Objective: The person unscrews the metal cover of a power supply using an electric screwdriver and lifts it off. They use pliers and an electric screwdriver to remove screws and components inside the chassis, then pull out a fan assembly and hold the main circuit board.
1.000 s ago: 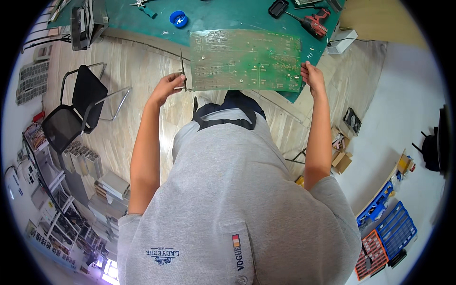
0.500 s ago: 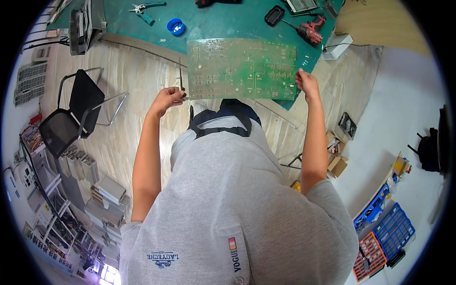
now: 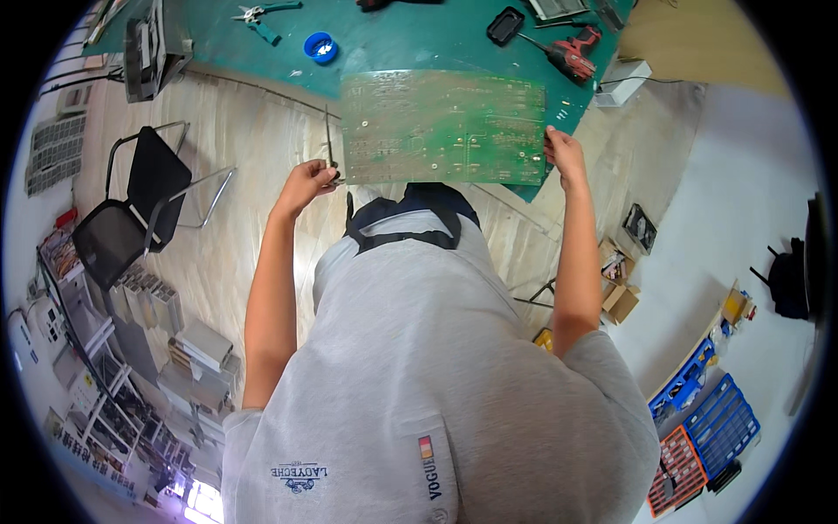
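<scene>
A large green circuit board is held out in front of my body, overlapping the near edge of the workbench. My right hand pinches its right edge, thumb and fingers closed on it. At the board's lower left corner is my left hand, its fingers closed. From those fingers a slim dark pointed tool, which looks like tweezers, sticks up beside the board's left edge. The left fingertips seem to grip the corner as well, but the exact contact is too small to make out.
On the green workbench lie teal-handled cutters, a blue cup of small parts, a black tray and a red power drill. A black chair stands left. Cardboard boxes sit on the floor at right.
The board tilts a little and its left edge shifts slightly left, along with the slim tool in my left hand. Both hands keep their grips.
</scene>
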A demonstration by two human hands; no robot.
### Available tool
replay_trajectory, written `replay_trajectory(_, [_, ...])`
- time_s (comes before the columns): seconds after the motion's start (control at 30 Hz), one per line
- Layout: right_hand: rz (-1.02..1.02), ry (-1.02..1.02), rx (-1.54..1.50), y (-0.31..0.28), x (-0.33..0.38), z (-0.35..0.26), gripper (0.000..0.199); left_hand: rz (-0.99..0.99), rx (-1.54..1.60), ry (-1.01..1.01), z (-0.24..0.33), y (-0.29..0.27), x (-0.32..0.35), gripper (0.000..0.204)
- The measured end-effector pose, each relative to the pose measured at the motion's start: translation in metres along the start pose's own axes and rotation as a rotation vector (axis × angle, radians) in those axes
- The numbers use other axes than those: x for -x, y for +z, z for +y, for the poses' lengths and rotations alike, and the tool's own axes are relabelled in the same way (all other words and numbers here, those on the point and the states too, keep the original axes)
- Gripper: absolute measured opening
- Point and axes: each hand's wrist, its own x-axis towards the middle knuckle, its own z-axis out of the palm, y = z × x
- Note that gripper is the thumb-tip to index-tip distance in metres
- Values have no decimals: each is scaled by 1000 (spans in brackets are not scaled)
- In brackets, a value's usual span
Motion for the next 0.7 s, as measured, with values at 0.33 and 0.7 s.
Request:
replay_trajectory(0.33, [9,17,9,-5,-9,4,39,240,-201,92,8,2,1,32])
replay_trajectory(0.7, [3,26,-21,1,-6,-14,36,346,-213,154,71,36,-37,61])
